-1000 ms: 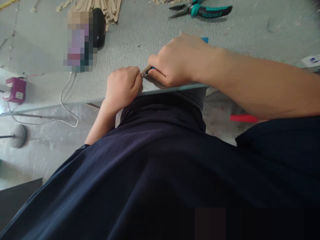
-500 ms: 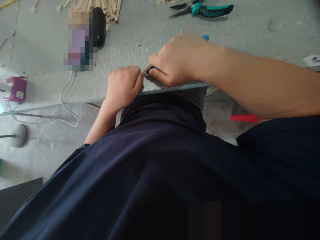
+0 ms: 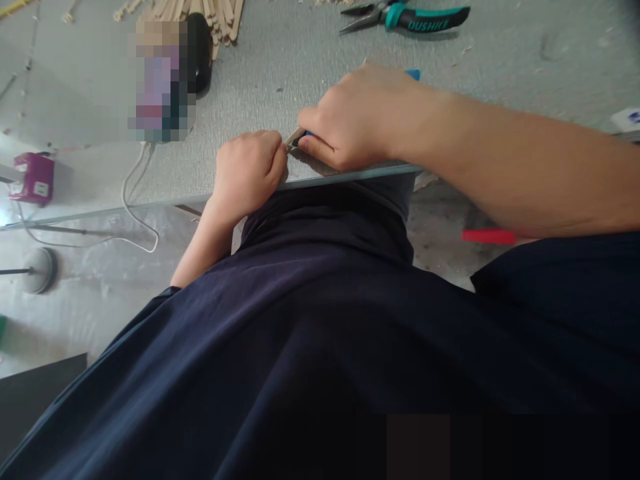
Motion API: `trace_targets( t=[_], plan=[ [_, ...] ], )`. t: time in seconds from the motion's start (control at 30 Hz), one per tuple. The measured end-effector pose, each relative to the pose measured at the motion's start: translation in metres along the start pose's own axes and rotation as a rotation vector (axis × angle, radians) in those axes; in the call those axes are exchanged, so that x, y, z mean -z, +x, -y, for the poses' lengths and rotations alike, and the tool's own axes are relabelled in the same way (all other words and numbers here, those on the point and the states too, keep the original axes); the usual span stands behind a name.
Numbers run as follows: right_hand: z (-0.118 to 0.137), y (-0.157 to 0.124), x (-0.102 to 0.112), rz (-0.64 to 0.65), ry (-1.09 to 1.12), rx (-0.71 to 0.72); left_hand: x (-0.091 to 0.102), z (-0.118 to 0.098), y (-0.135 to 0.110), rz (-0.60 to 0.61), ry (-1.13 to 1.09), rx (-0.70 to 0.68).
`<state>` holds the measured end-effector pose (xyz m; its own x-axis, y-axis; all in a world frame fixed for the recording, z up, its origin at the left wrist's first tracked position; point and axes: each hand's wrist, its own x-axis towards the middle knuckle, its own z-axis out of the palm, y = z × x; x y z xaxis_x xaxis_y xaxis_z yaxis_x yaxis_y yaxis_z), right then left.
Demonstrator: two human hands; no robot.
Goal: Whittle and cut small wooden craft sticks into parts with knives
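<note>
My right hand (image 3: 365,117) is closed around a blue-handled tool (image 3: 413,74); its blue end sticks out behind the knuckles and its tip (image 3: 295,138) shows at my fingertips. My left hand (image 3: 247,170) is a fist at the front edge of the grey table (image 3: 280,60), pinching something small that I cannot make out right against the tool's tip. Both hands meet just above the table's edge.
Teal-handled pliers (image 3: 407,17) lie at the back. A heap of wooden sticks (image 3: 215,13) and a black object (image 3: 199,50) sit at the back left. A white cable (image 3: 135,213) hangs off the table. A purple box (image 3: 34,177) and a red bar (image 3: 487,236) lie below.
</note>
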<state>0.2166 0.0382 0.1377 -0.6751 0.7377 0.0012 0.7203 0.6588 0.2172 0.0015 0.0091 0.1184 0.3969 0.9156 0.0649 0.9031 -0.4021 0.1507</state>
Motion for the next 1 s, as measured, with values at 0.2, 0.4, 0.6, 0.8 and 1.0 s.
trace_targets(
  t=[0.2, 0.4, 0.6, 0.8, 1.0],
  plan=[
    [0.000, 0.001, -0.001, -0.003, -0.005, -0.001, 0.001, -0.001, 0.001, 0.020, -0.005, 0.004],
    [0.003, 0.000, -0.001, -0.034, 0.012, 0.024, 0.004, 0.001, 0.004, 0.058, 0.045, -0.024],
    [0.012, -0.002, 0.000, -0.045, 0.027, -0.044, 0.008, 0.004, 0.004, 0.068, -0.008, -0.042],
    [0.018, -0.002, 0.002, -0.042, 0.086, -0.080, 0.006, 0.007, 0.004, 0.043, 0.052, -0.083],
    [0.020, -0.001, 0.004, -0.006, 0.097, -0.092, 0.007, 0.007, 0.004, 0.045, 0.072, -0.072]
  ],
)
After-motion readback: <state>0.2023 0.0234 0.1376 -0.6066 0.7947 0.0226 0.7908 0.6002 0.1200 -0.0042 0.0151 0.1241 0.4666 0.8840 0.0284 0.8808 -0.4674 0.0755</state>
